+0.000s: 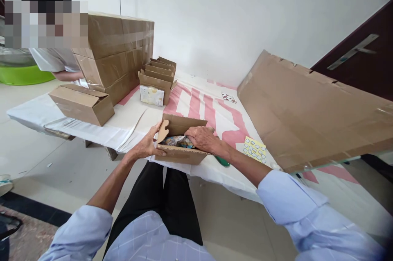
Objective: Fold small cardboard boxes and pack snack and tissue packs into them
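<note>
An open cardboard box point(184, 156) stands at the near edge of the cloth-covered table in front of me. My left hand point(148, 143) grips its left end, thumb at the front wall and fingers by the raised side flap. Inside lies a colourful patterned packet point(179, 141), partly hidden by the front wall. My right hand point(202, 138) reaches in over the right side, its bent fingers closed on the packet; the fingertips are partly hidden. A green object point(222, 161) shows under my right wrist, mostly covered.
Several open cardboard boxes point(158, 74) stand in a row behind, with a white patterned packet point(151, 95) before them. A closed carton point(82, 103) and stacked large cartons point(123, 48) are at left, near a person. A yellow card point(254, 149) and big cardboard sheet point(307, 109) are at right.
</note>
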A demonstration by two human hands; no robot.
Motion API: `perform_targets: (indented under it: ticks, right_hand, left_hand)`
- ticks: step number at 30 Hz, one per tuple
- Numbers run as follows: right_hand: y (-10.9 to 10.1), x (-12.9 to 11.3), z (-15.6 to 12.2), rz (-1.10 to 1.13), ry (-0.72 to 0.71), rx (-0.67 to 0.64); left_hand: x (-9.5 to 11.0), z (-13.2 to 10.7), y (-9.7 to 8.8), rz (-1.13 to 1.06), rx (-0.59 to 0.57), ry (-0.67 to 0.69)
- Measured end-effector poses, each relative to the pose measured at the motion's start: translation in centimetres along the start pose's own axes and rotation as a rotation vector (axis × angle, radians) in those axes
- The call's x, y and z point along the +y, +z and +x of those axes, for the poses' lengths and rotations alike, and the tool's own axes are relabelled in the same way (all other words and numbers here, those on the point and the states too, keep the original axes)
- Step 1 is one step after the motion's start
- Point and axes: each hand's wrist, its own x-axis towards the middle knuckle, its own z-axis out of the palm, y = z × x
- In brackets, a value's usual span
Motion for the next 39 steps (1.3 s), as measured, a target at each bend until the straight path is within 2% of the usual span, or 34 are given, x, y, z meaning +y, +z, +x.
perform_targets:
  ticks: [3, 7, 9, 13, 15, 18, 22, 24, 25, 27, 29, 30, 31, 33, 34, 36, 39]
  right_hand:
    - [0.1, 0.1, 0.0, 0.055, 0.001, 0.072]
    - [-0.4, 1.4, -0.1, 0.149, -0.019, 0.232]
    - [-1.4, 2.5, -0.5, 0.205, -0.044, 0.343]
    - [-4.8, 4.7, -3.0, 0.297, -0.1, 0.586]
    - [-6.4, 5.6, -4.7, 0.323, -0.122, 0.702]
    - [-8.0, 6.0, -7.3, 0.331, -0.122, 0.823]
    - [-8.5, 5.3, -9.8, 0.329, -0.12, 0.845]
    - [-8.2, 4.9, -10.5, 0.322, -0.134, 0.829]
    - [-8.0, 4.7, -10.8, 0.311, -0.143, 0.823]
    - [-7.1, 4.3, -11.0, 0.278, -0.16, 0.827]
    - [-5.8, 3.7, -10.8, 0.242, -0.175, 0.852]
    - [-5.1, 3.3, -10.6, 0.232, -0.186, 0.866]
    - [-4.3, 2.8, -10.2, 0.225, -0.198, 0.877]
    - [-2.6, 1.6, -9.4, 0.217, -0.22, 0.888]
    - [-1.7, 0.9, -9.0, 0.22, -0.226, 0.886]
    - [-0.1, -0.5, -8.4, 0.262, -0.217, 0.885]
    - [2.4, -2.1, -8.0, 0.506, -0.059, 0.927]
  left_hand:
    - [-0.2, 0.4, 0.2, 0.012, 0.002, 0.015]
    - [-0.8, 1.0, -0.3, 0.007, -0.009, 0.023]
    - [-1.4, 1.5, -0.7, 0.001, -0.022, 0.03]
    - [-3.3, 3.4, -2.3, -0.02, -0.007, 0.089]
    - [-4.5, 5.3, -3.1, -0.019, 0.021, 0.12]
    - [-6.2, 9.4, -3.9, -0.021, 0.061, 0.136]
    - [-7.1, 15.3, -3.8, -0.064, 0.083, 0.16]
    - [-6.9, 16.4, -3.6, -0.039, 0.132, 0.179]
    - [-6.7, 16.2, -3.4, -0.004, 0.188, 0.185]
    - [-5.7, 14.1, -2.6, 0.083, 0.361, 0.169]
    - [-4.3, 10.3, -0.9, 0.096, 0.516, 0.081]
    - [-3.4, 8.0, 0.4, 0.02, 0.532, 0.009]
    - [-2.3, 5.8, 1.8, -0.114, 0.443, -0.075]
    - [-0.2, 2.1, 4.8, -0.501, 0.12, -0.217]
    - [0.7, 0.7, 6.0, -0.663, 0.023, -0.25]
    - [2.3, -0.9, 7.7, -0.839, 0.001, -0.283]
    - [3.4, -1.3, 7.7, -0.853, 0.187, -0.305]
